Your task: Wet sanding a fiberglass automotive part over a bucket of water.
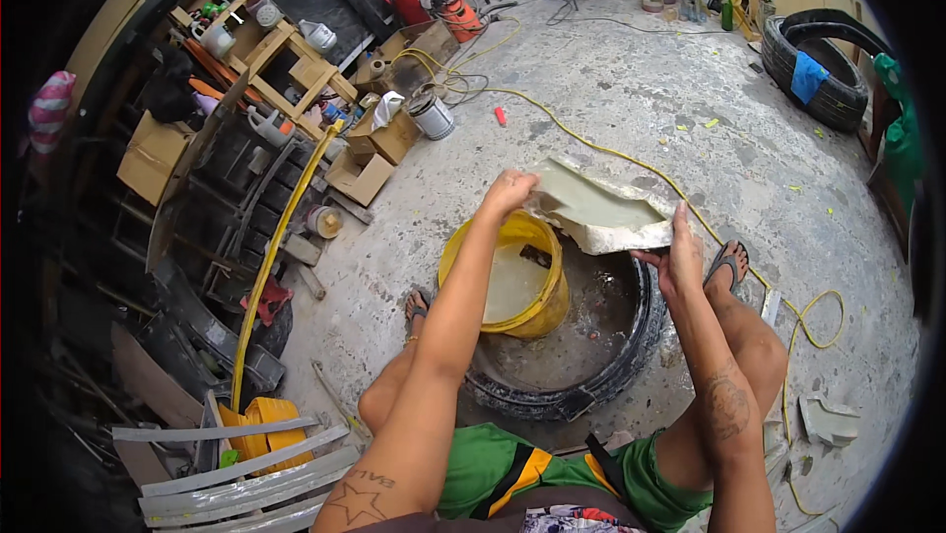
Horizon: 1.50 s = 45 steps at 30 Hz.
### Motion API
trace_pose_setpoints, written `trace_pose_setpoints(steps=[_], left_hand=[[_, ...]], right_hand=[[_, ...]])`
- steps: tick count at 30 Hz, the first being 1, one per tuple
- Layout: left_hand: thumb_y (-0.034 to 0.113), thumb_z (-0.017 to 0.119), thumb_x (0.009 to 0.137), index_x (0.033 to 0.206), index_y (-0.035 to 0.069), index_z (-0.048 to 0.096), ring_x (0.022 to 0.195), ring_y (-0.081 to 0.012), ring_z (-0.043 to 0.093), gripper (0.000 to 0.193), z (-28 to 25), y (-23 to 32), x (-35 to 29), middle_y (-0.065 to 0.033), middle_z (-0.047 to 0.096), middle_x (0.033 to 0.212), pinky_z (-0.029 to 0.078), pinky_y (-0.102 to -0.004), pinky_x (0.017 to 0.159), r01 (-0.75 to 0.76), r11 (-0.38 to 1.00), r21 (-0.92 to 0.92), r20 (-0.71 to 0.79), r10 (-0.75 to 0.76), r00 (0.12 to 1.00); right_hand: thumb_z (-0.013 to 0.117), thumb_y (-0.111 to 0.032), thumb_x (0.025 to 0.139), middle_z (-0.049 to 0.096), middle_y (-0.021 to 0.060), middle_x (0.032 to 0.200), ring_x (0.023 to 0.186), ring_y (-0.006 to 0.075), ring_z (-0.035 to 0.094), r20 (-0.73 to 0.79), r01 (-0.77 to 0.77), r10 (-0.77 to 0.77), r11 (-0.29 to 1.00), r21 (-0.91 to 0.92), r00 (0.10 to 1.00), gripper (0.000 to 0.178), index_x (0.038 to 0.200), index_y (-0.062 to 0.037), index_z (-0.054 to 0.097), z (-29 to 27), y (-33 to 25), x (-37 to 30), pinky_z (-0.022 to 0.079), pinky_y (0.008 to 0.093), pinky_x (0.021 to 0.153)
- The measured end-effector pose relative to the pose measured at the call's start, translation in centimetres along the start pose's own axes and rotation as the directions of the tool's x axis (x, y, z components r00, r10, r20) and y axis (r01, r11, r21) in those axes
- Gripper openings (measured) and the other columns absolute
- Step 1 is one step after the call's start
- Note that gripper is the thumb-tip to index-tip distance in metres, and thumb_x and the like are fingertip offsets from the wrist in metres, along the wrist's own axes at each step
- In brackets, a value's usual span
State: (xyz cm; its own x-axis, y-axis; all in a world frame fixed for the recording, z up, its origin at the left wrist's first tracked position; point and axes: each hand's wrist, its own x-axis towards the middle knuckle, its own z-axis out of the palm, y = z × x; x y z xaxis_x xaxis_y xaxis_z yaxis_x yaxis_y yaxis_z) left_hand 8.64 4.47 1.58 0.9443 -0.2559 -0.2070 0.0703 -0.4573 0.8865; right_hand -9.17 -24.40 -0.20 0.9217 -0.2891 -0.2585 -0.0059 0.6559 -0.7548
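Note:
Between my hands, above the floor, is a pale grey-green moulded panel (603, 200) with raised, rough whitish edges. My left hand (510, 191) is closed at its left end, fingers curled over the rim. At the right end, my right hand (682, 255) grips the panel with the thumb up along the edge and fingers underneath. Just below and left of the panel stands a yellow bucket (552, 308) holding cloudy water. A small dark piece (535, 255) shows at the bucket's inner side. The bucket stands inside a black tyre (591, 397) lying flat, with wet dark ground in its ring.
A yellow hose (562, 124) winds across the concrete floor to the right. Shelves with cans and boxes line the left, near a paint can (431, 116) and a cardboard box (360, 176). Tyres (814, 75) lie far right. Another moulded piece (828, 421) rests at the lower right.

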Motion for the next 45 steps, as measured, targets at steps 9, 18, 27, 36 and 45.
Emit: trace_pose_setpoints(steps=[9, 18, 27, 36, 45], left_hand=[[0.046, 0.069, 0.092, 0.109, -0.005, 0.076, 0.095, -0.0233, 0.07, 0.055, -3.4, 5.4, -8.6, -0.0162, 0.076, 0.1, 0.053, -0.0378, 0.087, 0.005, 0.852, 0.523, -0.191, 0.112, 0.975], [0.063, 0.074, 0.086, 0.142, -0.005, 0.055, 0.112, -0.0277, 0.068, 0.09, -9.8, -1.8, -13.3, -0.0213, 0.066, 0.133, 0.055, -0.0381, 0.096, 0.085, 0.786, 0.613, -0.231, 0.075, 0.97], [0.034, 0.068, 0.1, 0.126, -0.005, 0.068, 0.109, -0.0213, 0.068, 0.047, -8.7, -6.1, -22.4, -0.0154, 0.073, 0.119, 0.052, -0.033, 0.096, -0.074, 0.87, 0.487, 0.201, -0.03, 0.979], [0.038, 0.069, 0.099, 0.131, -0.006, 0.062, 0.084, -0.0186, 0.069, 0.055, -6.6, -7.1, -21.7, -0.0134, 0.071, 0.105, 0.055, -0.031, 0.071, 0.064, 0.912, 0.405, 0.221, -0.166, 0.961], [0.035, 0.07, 0.098, 0.128, -0.007, 0.063, 0.081, -0.0197, 0.069, 0.051, -5.6, -9.4, -18.2, -0.0146, 0.071, 0.104, 0.055, -0.0307, 0.068, 0.006, 0.868, 0.497, 0.238, -0.143, 0.961]], right_hand=[[0.055, -0.05, 0.105, 0.072, 0.0236, 0.1, 0.08, 0.0306, 0.077, 0.036, 0.092, -0.09, 0.994, -0.056, 0.995, 0.064, 0.111, 0.0129, 0.065, -1.0, -1.7, -0.7, 0.068, 0.0406, 0.057], [0.061, -0.038, 0.104, 0.069, 0.014, 0.076, 0.053, 0.0202, 0.061, 0.296, 0.633, -0.56, 0.691, -0.349, 0.774, 0.043, 0.11, 0.0031, 0.073, 1.8, -4.0, -3.3, 0.05, 0.0371, 0.047], [0.066, -0.028, 0.101, 0.048, 0.0173, 0.059, 0.05, 0.0296, 0.043, 0.657, 0.894, -0.623, 0.172, -0.414, 0.424, 0.031, 0.086, -0.0019, 0.073, 1.0, -5.7, -5.4, 0.036, 0.0448, 0.051], [0.06, -0.037, 0.105, 0.071, 0.0079, 0.089, 0.087, 0.0167, 0.072, 0.167, 0.846, -0.904, 0.285, -0.45, 0.393, 0.035, 0.109, -0.0031, 0.069, -16.8, -18.8, -8.4, 0.06, 0.0362, 0.077], [0.05, -0.042, 0.108, 0.047, 0.0207, 0.152, 0.135, 0.0382, 0.054, -0.606, 0.671, -0.474, 0.729, 0.137, 0.638, 0.06, 0.153, -0.0056, 0.038, -39.1, -7.9, -20.7, 0.054, 0.0589, 0.103]])
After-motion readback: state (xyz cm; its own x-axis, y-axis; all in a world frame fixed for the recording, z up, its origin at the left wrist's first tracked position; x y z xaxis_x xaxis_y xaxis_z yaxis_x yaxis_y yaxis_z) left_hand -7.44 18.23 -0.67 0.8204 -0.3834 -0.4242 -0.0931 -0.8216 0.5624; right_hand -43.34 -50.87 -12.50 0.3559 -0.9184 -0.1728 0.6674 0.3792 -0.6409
